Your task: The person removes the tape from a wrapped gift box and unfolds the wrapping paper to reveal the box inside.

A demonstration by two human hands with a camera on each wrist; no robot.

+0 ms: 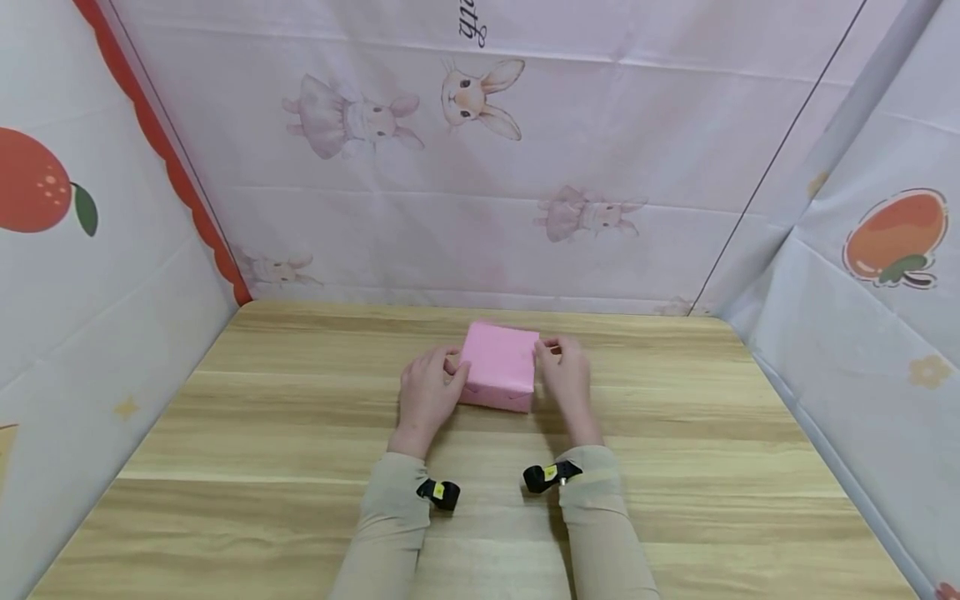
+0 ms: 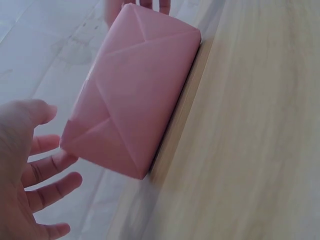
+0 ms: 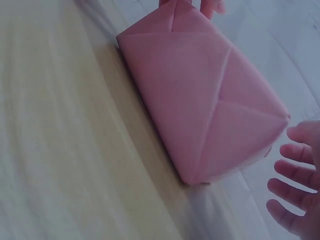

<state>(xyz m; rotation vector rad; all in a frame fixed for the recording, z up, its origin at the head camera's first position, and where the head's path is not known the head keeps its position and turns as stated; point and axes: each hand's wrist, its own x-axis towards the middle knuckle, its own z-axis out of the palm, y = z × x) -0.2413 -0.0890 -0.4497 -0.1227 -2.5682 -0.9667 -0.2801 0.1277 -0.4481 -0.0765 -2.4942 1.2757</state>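
A box wrapped in pink paper [image 1: 501, 357] sits on the wooden table, its folded end toward me. At its left side is my left hand [image 1: 427, 390], thumb by the near left edge. In the left wrist view that hand's fingers [image 2: 54, 192] are spread and loosely bent, with a fingertip right at the box's corner. My right hand [image 1: 567, 379] is at the box's right side, its fingertips by the far right corner. The right wrist view shows its fingers [image 3: 295, 172] spread apart beside the box end. Triangular paper folds [image 3: 250, 125] cross the near face.
The wood-grain table [image 1: 262, 500] extends around the box. Behind it hangs a pale cloth [image 1: 420, 250] printed with rabbits. Cloths with fruit prints stand as walls on the left [image 1: 97, 333] and right [image 1: 847, 350]. Black straps with small cameras are on both sleeved wrists.
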